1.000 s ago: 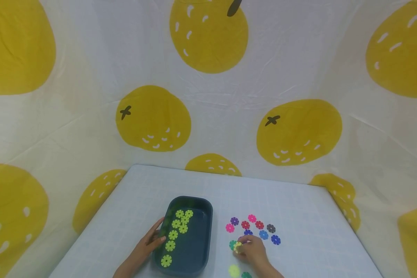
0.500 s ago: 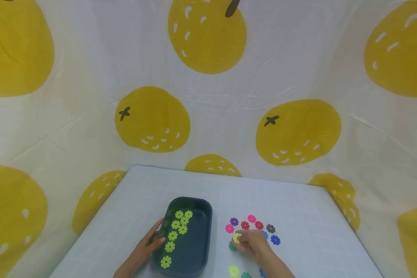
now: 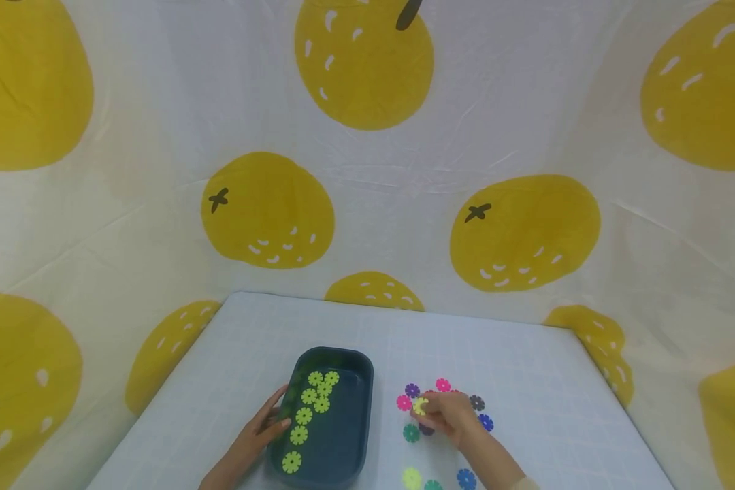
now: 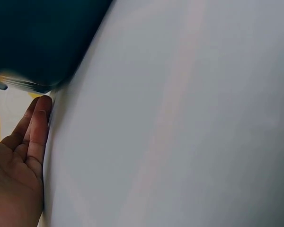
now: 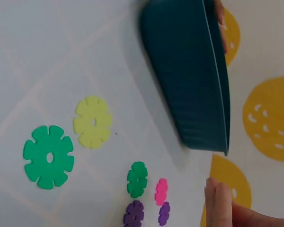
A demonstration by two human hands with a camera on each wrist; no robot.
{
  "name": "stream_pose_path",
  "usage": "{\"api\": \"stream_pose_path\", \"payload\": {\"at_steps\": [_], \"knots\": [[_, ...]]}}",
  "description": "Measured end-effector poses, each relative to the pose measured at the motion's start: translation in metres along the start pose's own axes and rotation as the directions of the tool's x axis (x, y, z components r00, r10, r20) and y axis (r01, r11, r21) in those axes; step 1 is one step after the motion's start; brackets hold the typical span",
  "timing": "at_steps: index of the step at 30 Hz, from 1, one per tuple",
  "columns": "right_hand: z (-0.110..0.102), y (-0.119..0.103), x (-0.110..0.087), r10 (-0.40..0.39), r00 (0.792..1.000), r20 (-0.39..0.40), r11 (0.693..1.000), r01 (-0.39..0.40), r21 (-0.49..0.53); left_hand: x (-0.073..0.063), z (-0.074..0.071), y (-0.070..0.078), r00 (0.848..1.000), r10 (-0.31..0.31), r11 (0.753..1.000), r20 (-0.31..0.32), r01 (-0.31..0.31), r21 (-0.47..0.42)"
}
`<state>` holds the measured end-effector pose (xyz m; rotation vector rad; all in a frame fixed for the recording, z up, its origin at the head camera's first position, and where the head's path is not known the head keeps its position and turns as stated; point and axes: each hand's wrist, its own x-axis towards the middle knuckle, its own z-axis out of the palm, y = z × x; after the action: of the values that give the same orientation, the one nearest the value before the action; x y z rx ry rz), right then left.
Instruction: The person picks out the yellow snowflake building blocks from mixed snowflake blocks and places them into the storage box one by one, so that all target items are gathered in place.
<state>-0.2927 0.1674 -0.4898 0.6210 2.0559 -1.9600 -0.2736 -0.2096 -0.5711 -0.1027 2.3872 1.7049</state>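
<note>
A dark teal tray (image 3: 355, 435) stands at the centre left of the table, with several yellow snowflake building discs (image 3: 299, 435) lying along its left side. My left hand (image 3: 260, 429) holds the tray's left side, thumb at the rim and fingers along the outer wall. In the left wrist view, straight fingers (image 4: 38, 127) show beside the tray (image 4: 33, 42). Right of the tray, my right hand (image 3: 450, 412) pinches a yellow snowflake disc (image 3: 419, 406) between thumb and fingers above the loose discs. In the right wrist view only some fingers (image 5: 218, 203) show; the held disc is hidden.
Around my right hand lie pink (image 3: 404, 403), purple (image 3: 412, 390), grey (image 3: 476, 403), blue (image 3: 486, 422) and green (image 3: 411, 433) discs. Nearer lie a yellow (image 3: 412, 478), a green (image 5: 48, 157) and a blue disc (image 3: 467, 478). A fruit-patterned curtain (image 3: 392, 204) surrounds the table.
My right hand has lifted the yellow disc away from beside the green one and moved slightly farther from me, uncovering the green disc and the near blue one. The left hand stays put.
</note>
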Motion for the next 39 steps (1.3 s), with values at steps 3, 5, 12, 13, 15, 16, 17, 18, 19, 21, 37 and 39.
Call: {"api": "stream_pose_path", "payload": {"at_steps": [3, 5, 12, 13, 15, 16, 17, 18, 19, 21, 37, 39], "knots": [[0.0, -0.005, 0.0, -0.004, 1.0, -0.001, 1.0, 0.004, -0.03, 0.001, 0.0, -0.001, 1.0, 0.005, 1.0, 0.001, -0.005, -0.004], [0.0, -0.008, 0.001, -0.001, 1.0, 0.0, 0.999, 0.001, -0.041, 0.0, 0.0, -0.001, 1.0, 0.003, 1.0, 0.003, -0.003, -0.004], [0.004, -0.017, 0.001, -0.022, 1.0, 0.022, 1.0, 0.023, -0.02, -0.001, -0.001, 0.0, 1.0, -0.003, 1.0, 0.007, 0.003, 0.008], [0.004, -0.018, 0.001, -0.03, 0.999, 0.026, 0.999, 0.03, -0.015, -0.001, -0.001, 0.0, 1.0, -0.003, 1.0, 0.006, 0.003, 0.01], [0.005, -0.02, 0.001, -0.04, 0.999, 0.028, 0.999, 0.04, -0.009, -0.001, -0.001, 0.001, 1.0, 0.0, 1.0, 0.004, 0.0, 0.013], [0.005, -0.021, 0.0, -0.042, 0.999, 0.028, 0.999, 0.042, -0.003, -0.001, -0.001, 0.001, 1.0, 0.001, 1.0, 0.005, -0.001, 0.014], [0.006, -0.022, 0.0, -0.043, 0.999, 0.028, 0.999, 0.043, 0.001, -0.001, -0.001, 0.001, 1.0, 0.005, 1.0, 0.005, -0.005, 0.014], [0.006, -0.023, 0.0, -0.045, 0.999, 0.028, 0.999, 0.045, 0.005, 0.0, -0.001, 0.001, 1.0, 0.014, 1.0, 0.006, -0.014, 0.012], [0.007, -0.024, 0.0, -0.046, 0.999, 0.026, 0.999, 0.046, 0.004, 0.0, -0.001, 0.001, 1.0, 0.021, 1.0, 0.007, -0.021, 0.01], [0.009, -0.026, -0.001, -0.051, 0.998, 0.026, 0.999, 0.051, -0.002, 0.0, -0.001, 0.0, 0.999, 0.032, 0.999, 0.008, -0.032, 0.006], [0.015, -0.047, 0.002, -0.025, 0.999, 0.046, 1.0, 0.025, -0.016, 0.0, 0.0, 0.002, 1.0, 0.018, 1.0, 0.006, -0.018, 0.009], [0.015, -0.052, 0.003, -0.013, 0.999, 0.036, 1.0, 0.013, -0.021, -0.001, 0.0, 0.004, 1.0, 0.015, 1.0, 0.004, -0.015, 0.017]]}}
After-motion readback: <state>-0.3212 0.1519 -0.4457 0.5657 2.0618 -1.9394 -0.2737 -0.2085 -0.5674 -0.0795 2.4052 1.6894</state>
